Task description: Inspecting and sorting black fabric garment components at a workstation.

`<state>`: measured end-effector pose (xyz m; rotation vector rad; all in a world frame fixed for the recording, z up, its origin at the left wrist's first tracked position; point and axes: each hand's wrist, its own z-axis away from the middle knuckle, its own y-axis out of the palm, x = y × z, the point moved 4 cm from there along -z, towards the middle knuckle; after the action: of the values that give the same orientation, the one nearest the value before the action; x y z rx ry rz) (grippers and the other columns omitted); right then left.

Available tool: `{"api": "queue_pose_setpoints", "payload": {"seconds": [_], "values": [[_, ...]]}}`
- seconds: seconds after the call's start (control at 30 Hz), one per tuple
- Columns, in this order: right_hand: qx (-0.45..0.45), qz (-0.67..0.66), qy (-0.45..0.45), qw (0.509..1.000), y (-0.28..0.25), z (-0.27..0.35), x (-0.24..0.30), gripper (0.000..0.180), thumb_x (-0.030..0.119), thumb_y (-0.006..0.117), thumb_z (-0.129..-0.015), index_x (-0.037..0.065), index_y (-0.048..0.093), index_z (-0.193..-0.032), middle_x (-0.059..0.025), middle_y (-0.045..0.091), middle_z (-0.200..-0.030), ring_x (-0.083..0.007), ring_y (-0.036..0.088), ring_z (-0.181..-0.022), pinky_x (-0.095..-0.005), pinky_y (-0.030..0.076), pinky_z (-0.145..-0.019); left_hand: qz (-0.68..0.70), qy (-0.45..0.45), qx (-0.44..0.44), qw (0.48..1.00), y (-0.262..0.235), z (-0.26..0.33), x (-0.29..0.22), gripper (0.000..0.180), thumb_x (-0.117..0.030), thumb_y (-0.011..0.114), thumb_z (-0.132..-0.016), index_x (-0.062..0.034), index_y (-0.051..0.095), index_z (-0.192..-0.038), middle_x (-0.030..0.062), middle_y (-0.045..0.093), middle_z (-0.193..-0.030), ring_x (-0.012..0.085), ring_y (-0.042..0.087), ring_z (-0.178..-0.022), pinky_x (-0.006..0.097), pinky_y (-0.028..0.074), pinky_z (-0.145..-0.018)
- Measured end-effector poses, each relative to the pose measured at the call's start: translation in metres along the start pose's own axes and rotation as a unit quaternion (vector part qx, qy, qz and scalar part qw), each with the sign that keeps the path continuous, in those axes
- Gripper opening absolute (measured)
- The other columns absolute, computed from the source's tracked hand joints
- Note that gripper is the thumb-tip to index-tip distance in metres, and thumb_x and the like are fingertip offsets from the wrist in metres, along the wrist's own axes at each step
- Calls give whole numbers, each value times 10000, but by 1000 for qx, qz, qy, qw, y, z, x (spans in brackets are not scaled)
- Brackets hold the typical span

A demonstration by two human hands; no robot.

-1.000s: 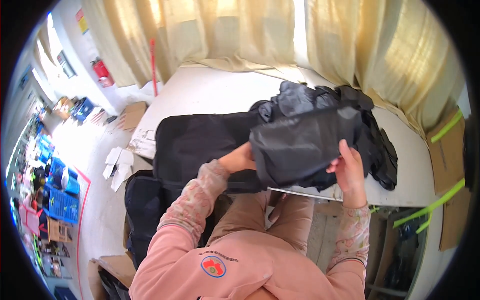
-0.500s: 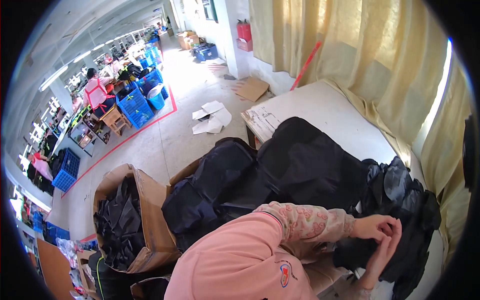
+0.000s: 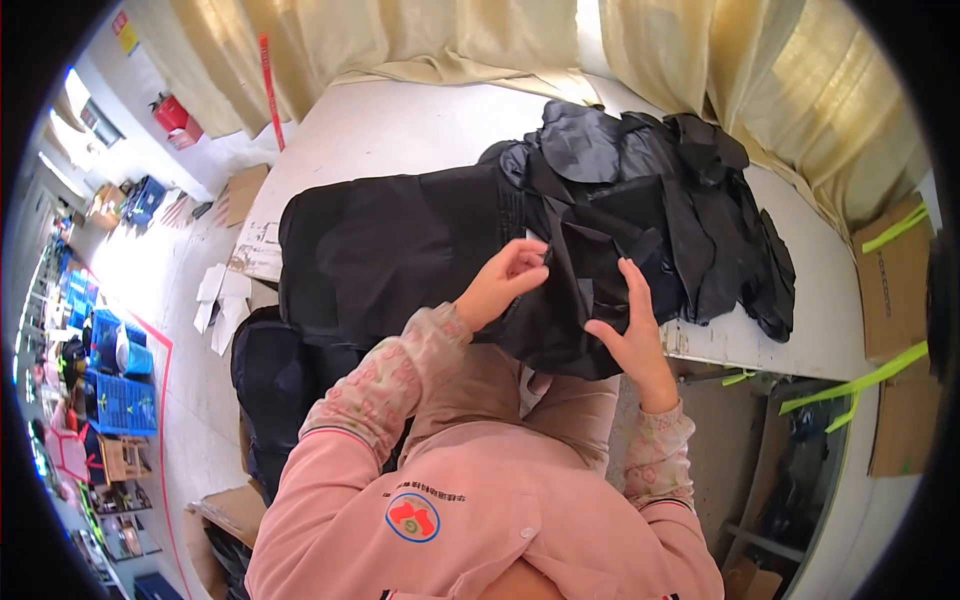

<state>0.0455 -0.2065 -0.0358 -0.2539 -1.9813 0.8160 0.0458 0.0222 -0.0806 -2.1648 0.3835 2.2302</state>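
A black fabric piece (image 3: 560,345) with a loose, folded upper edge lies at the table's front, before my body. My left hand (image 3: 500,285) pinches its edge between thumb and fingers. On the other side of the piece, my right hand (image 3: 640,335) has its thumb and fingers spread, touching the fabric without a closed grip. To the left lies a neat stack of black fabric panels (image 3: 390,235). Behind and to the right, a loose heap of black pieces (image 3: 700,215) is piled up, some with a shiny grey side (image 3: 580,145) showing.
The white table (image 3: 400,130) reaches back to beige curtains (image 3: 440,40). More black panels (image 3: 270,370) bulge below its left end, near an open cardboard box (image 3: 230,510). At right, cardboard boxes (image 3: 890,290) carry yellow-green strips (image 3: 870,370). Blue crates (image 3: 125,400) stand far left.
My view has swung right, toward the table. My hands, close together at the fingertips before, are now apart, with the left gripping the black fabric and the right spread against it.
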Motion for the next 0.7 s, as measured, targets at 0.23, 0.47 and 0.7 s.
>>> {"api": "queue_pose_setpoints", "payload": {"seconds": [0.23, 0.47, 0.7], "values": [[178, 182, 81, 964, 10, 53, -10, 989, 227, 795, -640, 111, 254, -1459, -180, 270, -1486, -371, 206, -1399, -444, 207, -1126, -453, 112, 172, 868, 57, 67, 18, 1141, -428, 822, -628, -23, 166, -1469, 245, 179, -1502, 405, 131, -1412, 565, 124, -1117], [-36, -104, 59, 992, 30, 31, -28, 285, -30, 577, -788, 12, 610, -1069, -109, 664, -938, -279, 635, -892, -343, 473, -859, -473, 129, 31, 871, 71, 37, 28, 963, -19, 679, -630, -6, 186, -1457, 224, 194, -1499, 360, 198, -1405, 526, 163, -1125], [-147, -566, 118, 802, -34, 5, 1, 204, 36, 516, -894, -5, 582, -1082, -32, 634, -975, -123, 601, -896, -241, 464, -823, -411, 211, 21, 887, 47, 21, -23, 964, -127, 741, -666, -53, 205, -1463, 206, 222, -1494, 372, 250, -1376, 525, 161, -1125]]}}
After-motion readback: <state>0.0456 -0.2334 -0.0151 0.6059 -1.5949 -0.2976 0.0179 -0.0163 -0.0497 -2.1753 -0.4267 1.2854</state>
